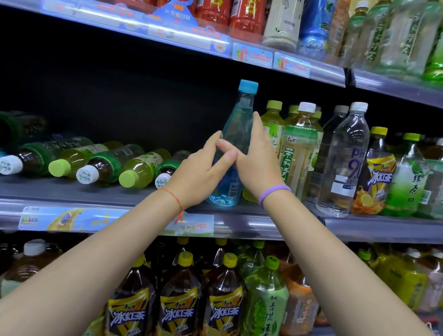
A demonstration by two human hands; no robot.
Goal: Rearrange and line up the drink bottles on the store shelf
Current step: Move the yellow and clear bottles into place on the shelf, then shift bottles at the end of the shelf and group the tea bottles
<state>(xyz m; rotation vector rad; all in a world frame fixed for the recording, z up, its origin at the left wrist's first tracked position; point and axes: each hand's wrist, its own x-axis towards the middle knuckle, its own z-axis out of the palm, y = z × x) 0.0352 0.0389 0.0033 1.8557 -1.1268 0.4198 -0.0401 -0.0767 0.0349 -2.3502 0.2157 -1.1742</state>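
Far left of the grip, middle grey metal shelf (116, 199): row of toppled plastic tea bottles (81, 160) lying on their sides, caps toward the camera. Caps are white, lime-green, one blue at the far left; liquids dark brown and yellow-green. The last one in the row sits just beside the left wrist.

Left hand (200, 175): wrist has a thin red string bracelet. Fingers extended, fairly straight, reaching up and right against the lower-left side of the tall clear pale-blue plastic bottle with the blue cap (236, 139). Thumb angled up, tip meeting the right hand's thumb in front of the bottle.

That bottle stands upright on the middle shelf, base near the front edge, between the two hands. Contact looks like a two-sided cradle, not a wrap; fingers behind the bottle aren't visible, so can't tell whether any curl around the back.

Right hand (257, 158): purple band on the wrist. Fingers straight, together, pointing up along the bottle's right side, palm flat to it.

Just right of the grip: upright green-capped yellow tea bottle (272, 129), close behind the right hand, then a white-capped jasmine tea bottle with a green label (298, 149). Further right, a clear water bottle with a white cap and blue "pH 9.0" print (345, 160), then a yellow-labelled iced tea bottle (375, 178).

Below the grip: price tag strip (196, 224) on the shelf lip.
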